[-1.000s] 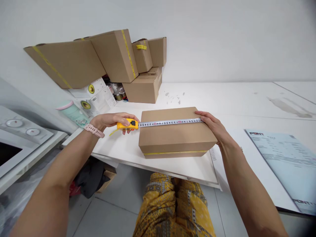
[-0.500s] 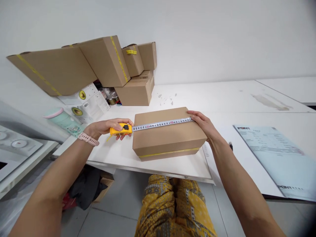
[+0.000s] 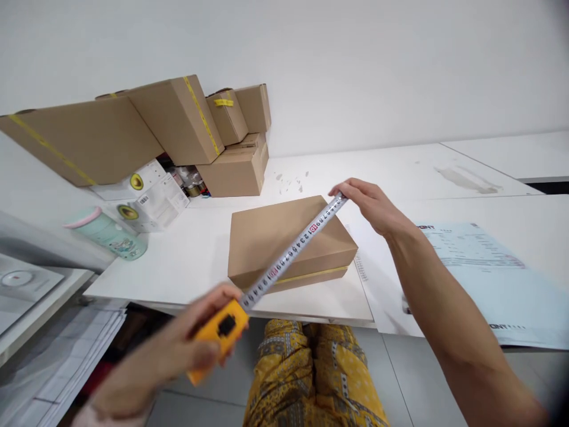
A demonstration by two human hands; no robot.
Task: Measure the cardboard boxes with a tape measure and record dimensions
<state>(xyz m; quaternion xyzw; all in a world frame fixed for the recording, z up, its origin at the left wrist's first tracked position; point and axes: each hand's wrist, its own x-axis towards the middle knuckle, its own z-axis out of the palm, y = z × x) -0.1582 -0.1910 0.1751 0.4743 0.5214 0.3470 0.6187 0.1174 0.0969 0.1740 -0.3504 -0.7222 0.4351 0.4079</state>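
Note:
My left hand [image 3: 195, 344] is closed around the yellow case of a tape measure [image 3: 224, 332], in front of the table edge and a little blurred. From the case the silver blade runs out diagonally, up and to the right. Its far end is pinched in the fingers of my right hand [image 3: 364, 198], above the box's back right corner. Below the blade a closed brown cardboard box [image 3: 271, 228] lies on the white table [image 3: 178, 270]. A yellow strip runs along its front side. Neither hand appears to touch the box.
Stacked cardboard boxes [image 3: 231, 175] stand at the back left, above white avocado-print cartons [image 3: 164, 204]. A mint tumbler [image 3: 106, 234] with a pink rim is at the left. Pale blue printed sheets [image 3: 484, 273] lie at the right, beside white paper.
The tape measure has lifted off the box top and swung to a diagonal. My left hand has come down towards me, my right hand slightly up. The view has shifted a little.

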